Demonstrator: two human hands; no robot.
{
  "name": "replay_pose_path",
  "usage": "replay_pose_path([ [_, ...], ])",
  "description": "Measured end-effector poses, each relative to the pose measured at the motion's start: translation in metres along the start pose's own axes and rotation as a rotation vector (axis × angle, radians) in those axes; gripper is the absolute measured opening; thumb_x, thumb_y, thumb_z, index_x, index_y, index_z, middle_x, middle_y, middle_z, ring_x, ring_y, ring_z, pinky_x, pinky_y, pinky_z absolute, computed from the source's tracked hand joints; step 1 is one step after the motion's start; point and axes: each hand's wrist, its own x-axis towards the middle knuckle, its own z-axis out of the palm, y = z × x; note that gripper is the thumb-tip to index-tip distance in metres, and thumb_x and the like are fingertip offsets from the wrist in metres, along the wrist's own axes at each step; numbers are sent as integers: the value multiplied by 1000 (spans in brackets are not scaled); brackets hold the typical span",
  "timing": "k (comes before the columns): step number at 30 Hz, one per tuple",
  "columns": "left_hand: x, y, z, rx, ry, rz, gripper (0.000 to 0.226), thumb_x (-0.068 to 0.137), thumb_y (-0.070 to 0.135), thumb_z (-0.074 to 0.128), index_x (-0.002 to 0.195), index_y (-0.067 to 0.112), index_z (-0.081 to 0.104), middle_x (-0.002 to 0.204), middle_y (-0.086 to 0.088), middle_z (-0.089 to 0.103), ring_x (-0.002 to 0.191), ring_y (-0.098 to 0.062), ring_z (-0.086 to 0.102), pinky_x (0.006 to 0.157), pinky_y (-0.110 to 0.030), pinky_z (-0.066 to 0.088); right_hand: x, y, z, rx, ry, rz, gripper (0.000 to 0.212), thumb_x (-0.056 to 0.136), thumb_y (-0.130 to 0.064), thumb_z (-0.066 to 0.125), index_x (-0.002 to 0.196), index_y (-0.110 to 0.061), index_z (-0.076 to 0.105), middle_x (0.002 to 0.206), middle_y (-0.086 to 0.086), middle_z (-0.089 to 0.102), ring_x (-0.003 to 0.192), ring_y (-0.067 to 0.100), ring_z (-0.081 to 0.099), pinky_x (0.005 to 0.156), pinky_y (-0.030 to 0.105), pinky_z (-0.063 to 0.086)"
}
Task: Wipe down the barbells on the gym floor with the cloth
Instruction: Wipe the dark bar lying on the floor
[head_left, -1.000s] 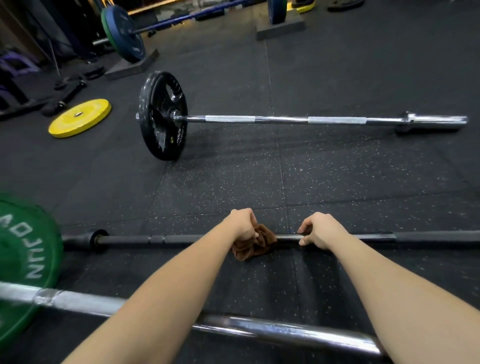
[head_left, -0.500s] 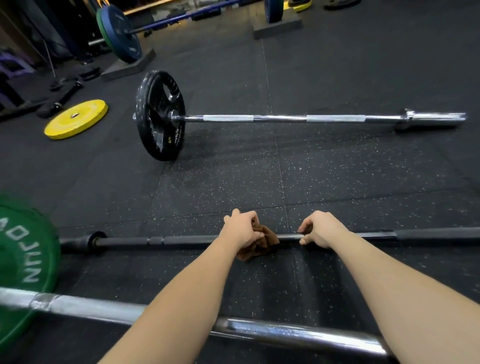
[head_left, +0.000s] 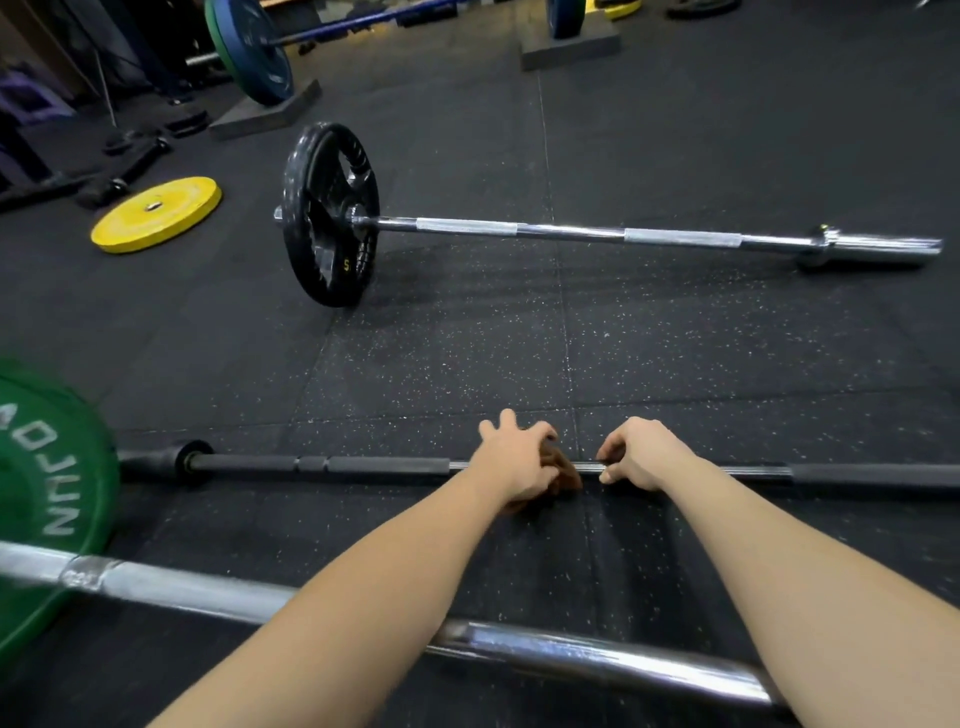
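Note:
A thin dark barbell lies across the floor in front of me. My left hand lies over a brown cloth bunched on its bare middle, fingers loosening and partly spread. Just to the right, my right hand grips the same bar with curled fingers. A chrome barbell carrying a black plate lies farther away. A thick chrome bar crosses under my forearms, with a green plate at its left end.
A yellow plate lies flat at the left. A blue-plated barbell rests on grey blocks at the back. Dark equipment clutters the far left corner. Speckled black rubber floor stretches between the bars.
My left hand has slid right along the dark bar with the cloth, closer to my right hand, and its fingers have lifted and spread. The right hand holds its place.

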Motion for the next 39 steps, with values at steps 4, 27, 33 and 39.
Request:
replay_pose_path([
  [4,4,7,-3,-19,-5,3,30,96,38,63,124,32,54,135,-9,35,128,-39,33,95,-48,45,-1,0,1,2,2,-6,30,81,-32,86,108,-34,76,110,-5,73,102,17,66,93,34,54],
  [27,4,-55,-26,-103,47,-313,37,94,41,63,126,27,51,140,-10,38,128,-41,40,100,-49,44,2,1,2,-3,-1,-18,28,82,-30,86,108,-31,76,104,-7,71,101,16,64,97,34,52],
  [33,-2,-88,-39,-68,5,-391,39,97,30,57,134,21,49,140,-13,38,126,-40,43,108,-48,38,1,-2,-1,-24,-12,-3,27,80,-28,87,105,-30,75,100,-9,72,97,14,64,93,28,50],
  [39,6,-59,-28,-72,-30,-272,43,97,30,55,138,21,45,141,-13,36,124,-41,40,106,-47,41,-2,-54,-5,-246,-77,11,64,76,-38,88,130,-15,62,126,7,67,114,27,64,99,36,52],
])
